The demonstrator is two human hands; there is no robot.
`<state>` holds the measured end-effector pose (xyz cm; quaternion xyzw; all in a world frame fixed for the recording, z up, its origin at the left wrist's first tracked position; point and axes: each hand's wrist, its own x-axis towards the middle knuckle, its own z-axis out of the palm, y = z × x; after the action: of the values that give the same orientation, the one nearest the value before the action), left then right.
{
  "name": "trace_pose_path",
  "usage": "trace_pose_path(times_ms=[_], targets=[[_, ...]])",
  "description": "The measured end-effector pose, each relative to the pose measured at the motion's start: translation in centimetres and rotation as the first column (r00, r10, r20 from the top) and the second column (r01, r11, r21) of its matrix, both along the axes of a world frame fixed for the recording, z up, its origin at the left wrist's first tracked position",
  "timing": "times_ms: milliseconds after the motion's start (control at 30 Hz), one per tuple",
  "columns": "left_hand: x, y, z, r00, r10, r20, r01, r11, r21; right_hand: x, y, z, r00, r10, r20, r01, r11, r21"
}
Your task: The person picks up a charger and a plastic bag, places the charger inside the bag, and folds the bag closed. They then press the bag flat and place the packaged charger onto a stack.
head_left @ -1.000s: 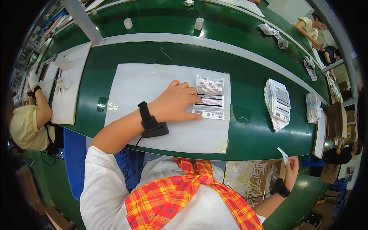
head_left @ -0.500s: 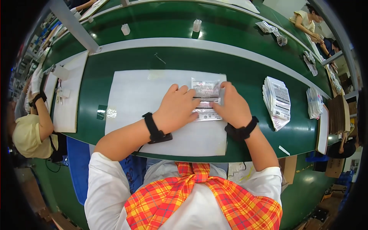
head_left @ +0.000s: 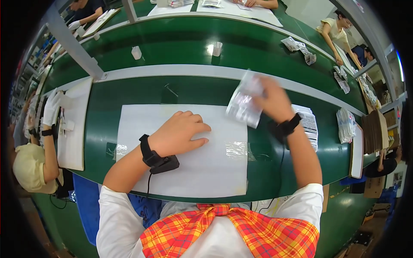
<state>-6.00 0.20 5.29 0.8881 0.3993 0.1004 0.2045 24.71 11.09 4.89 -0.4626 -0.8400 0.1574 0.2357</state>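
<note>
In my right hand [head_left: 275, 99] is a shiny, printed plastic pouch [head_left: 243, 105], raised over the far right corner of the white mat [head_left: 215, 172]. The hand and pouch are partly smeared by motion, with the fingers closed on the pouch's right side. My left hand [head_left: 178, 133] holds nothing; it hovers over or rests on the middle of the mat, fingers apart. A stack of similar printed pouches [head_left: 307, 124] lies on the green table to the right, partly behind my right wrist. Clear tape [head_left: 237, 150] is stuck across the mat's right edge.
Beyond a grey rail [head_left: 180, 71], two small white plug adapters [head_left: 136, 52] and some crumpled pouches [head_left: 300, 46] lie on a green belt. Another pouch bundle [head_left: 346, 125] sits far right. At left, a co-worker's white-gloved hand [head_left: 51, 107] is beside a white board [head_left: 76, 137].
The pouch has left the mat, lifted up and to the right in my right hand. My left hand has let go and shifted left. The view has tilted upward.
</note>
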Motion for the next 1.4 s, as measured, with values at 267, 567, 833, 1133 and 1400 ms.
trace_pose_path(times_ms=[267,567,833,1133,1400], targets=[[-4.8,-1.5,-0.8,0.994,0.101,0.029,-0.102,0.994,0.029,16.2,-5.9,3.6,0.866,-0.239,0.44,0.277,0.961,-0.022],[-3.4,-3.4,1.0,0.998,0.063,-0.022,-0.064,0.997,-0.048,13.6,-9.8,2.1,0.941,-0.152,0.304,0.193,0.975,-0.109],[2.2,-1.1,0.3,0.932,-0.009,0.363,-0.168,0.876,0.452,-8.4,-6.7,-1.6,0.796,0.602,-0.063,-0.594,0.756,-0.274],[-0.3,1.1,-3.7,0.967,0.064,0.245,-0.027,0.988,-0.149,-6.2,-13.2,-1.1,0.707,0.701,0.092,-0.631,0.685,-0.364],[1.8,-0.4,-2.8,0.996,0.09,-0.019,-0.09,0.996,0.009,-6.0,7.1,0.4,0.925,0.235,-0.3,-0.285,0.949,-0.135]])
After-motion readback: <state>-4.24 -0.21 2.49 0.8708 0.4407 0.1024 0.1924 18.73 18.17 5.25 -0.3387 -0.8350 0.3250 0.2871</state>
